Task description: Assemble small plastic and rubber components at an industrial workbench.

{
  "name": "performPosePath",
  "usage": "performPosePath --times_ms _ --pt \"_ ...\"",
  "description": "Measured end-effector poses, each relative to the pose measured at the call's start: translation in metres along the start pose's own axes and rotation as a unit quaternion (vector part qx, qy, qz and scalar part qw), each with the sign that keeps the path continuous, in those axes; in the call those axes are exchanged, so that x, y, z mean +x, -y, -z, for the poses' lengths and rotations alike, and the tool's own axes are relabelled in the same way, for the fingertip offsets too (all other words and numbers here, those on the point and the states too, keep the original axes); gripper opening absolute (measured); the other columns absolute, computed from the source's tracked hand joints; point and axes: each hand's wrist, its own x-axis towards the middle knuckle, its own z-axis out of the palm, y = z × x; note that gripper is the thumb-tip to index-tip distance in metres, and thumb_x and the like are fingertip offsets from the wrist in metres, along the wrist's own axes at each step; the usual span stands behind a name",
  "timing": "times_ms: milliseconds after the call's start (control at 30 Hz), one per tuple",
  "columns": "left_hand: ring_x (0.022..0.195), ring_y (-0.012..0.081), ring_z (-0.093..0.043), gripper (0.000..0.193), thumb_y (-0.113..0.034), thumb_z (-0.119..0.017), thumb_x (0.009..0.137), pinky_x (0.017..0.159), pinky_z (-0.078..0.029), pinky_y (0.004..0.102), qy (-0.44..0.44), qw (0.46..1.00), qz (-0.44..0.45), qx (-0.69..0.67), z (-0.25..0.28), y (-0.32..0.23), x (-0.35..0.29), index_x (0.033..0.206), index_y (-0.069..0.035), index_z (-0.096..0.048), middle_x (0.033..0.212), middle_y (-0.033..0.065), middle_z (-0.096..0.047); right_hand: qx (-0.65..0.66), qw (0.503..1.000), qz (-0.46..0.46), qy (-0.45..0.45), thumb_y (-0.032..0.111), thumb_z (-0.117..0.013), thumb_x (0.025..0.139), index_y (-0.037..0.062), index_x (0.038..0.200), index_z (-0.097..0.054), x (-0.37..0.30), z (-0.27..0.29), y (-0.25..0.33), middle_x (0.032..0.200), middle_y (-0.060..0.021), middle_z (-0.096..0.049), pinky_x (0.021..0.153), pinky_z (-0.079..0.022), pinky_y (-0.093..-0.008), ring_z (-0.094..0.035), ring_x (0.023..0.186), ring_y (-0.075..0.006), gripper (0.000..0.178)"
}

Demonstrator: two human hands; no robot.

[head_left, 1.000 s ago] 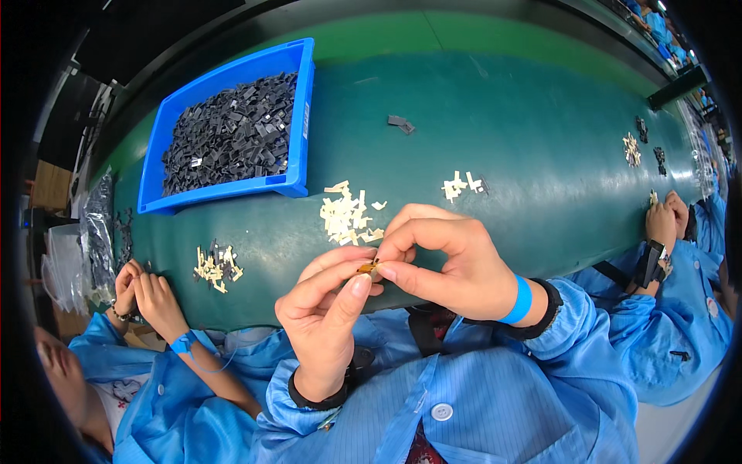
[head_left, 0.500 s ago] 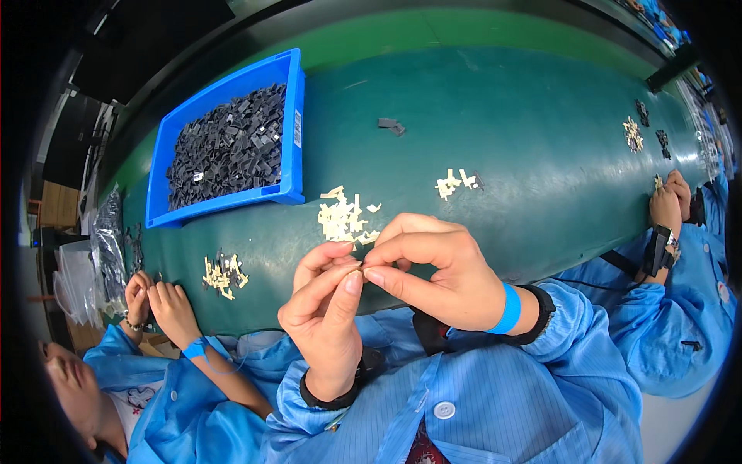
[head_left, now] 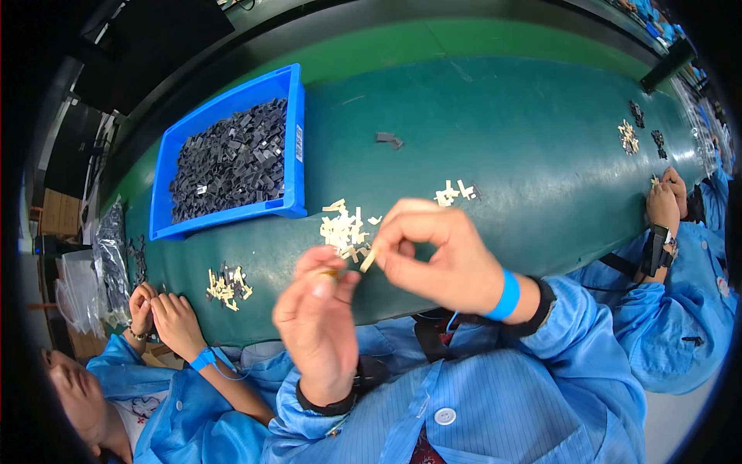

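My left hand (head_left: 318, 321) is raised over the near table edge, thumb and fingers pinched on a small amber-brown piece (head_left: 331, 273); its exact kind is too blurred to tell. Close beside it, my right hand (head_left: 431, 241) pinches a thin cream-coloured strip (head_left: 369, 261) that points down toward the left fingers without touching them. Just beyond both hands lies a loose heap of cream strips (head_left: 342, 230). A smaller group of cream strips (head_left: 450, 193), with a dark piece next to it, rests farther right.
A blue bin (head_left: 296, 166) full of small black plastic parts (head_left: 232, 155) stands at the far left on the green table (head_left: 525, 147). A few dark pieces (head_left: 389, 140) lie mid-table. Co-workers' hands (head_left: 176, 321) at left and hands (head_left: 663, 205) at right work beside further piles.
My hands have come apart from their shared pinch. The right has moved slightly up with a cream strip now showing in it; the left has turned, showing the amber-brown piece.
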Motion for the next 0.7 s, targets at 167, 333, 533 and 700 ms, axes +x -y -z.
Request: performPosePath --times_ms 167,333,533,700 --pt "0.096 0.0213 -0.05 0.012 -0.005 -0.056 0.08 0.083 -0.043 0.0327 -0.034 0.9 -0.271 0.339 0.019 -0.023 0.003 0.087 0.003 -0.061 0.111 0.0156 -0.049 -0.181 0.98 0.043 0.076 0.005 -0.057 0.073 -0.0006 0.074 -0.059 0.036 0.011 -0.006 0.069 -0.0073 -0.055 0.052 -0.04 -0.0258 -0.051 0.056 -0.0142 0.006" --pt "0.089 0.0259 -0.049 0.022 0.002 -0.068 0.062 0.077 -0.042 0.0361 0.019 0.646 -0.433 0.628 0.026 -0.028 0.003 0.083 -0.003 -0.064 0.097 0.0131 -0.05 -0.179 0.978 -0.02 0.102 0.006 -0.056 0.075 -0.0011 0.081 -0.059 0.05 0.007 -0.025 0.068 -0.0092 -0.059 0.054 -0.044 -0.0274 -0.058 0.06 -0.0163 0.01" --pt "0.084 0.027 -0.048 0.035 0.006 -0.068 0.052 0.078 -0.042 0.0419 0.102 0.542 -0.489 0.676 0.024 -0.03 0.0 0.085 -0.007 -0.064 0.088 0.0105 -0.05 -0.138 0.983 -0.032 0.116 0.004 -0.055 0.077 -0.0018 0.085 -0.06 0.047 0.011 -0.026 0.066 -0.0072 -0.062 0.059 -0.046 -0.0257 -0.059 0.063 -0.0134 0.011" --pt "0.078 0.0208 -0.048 0.037 0.003 -0.07 0.054 0.078 -0.041 0.0404 0.128 0.497 -0.504 0.695 0.02 -0.027 -0.003 0.087 -0.012 -0.065 0.087 0.0045 -0.049 -0.112 0.981 -0.075 0.137 0.007 -0.056 0.079 -0.0019 0.086 -0.061 0.046 0.013 -0.013 0.07 -0.0068 -0.062 0.063 -0.047 -0.0256 -0.059 0.066 -0.0124 0.012"
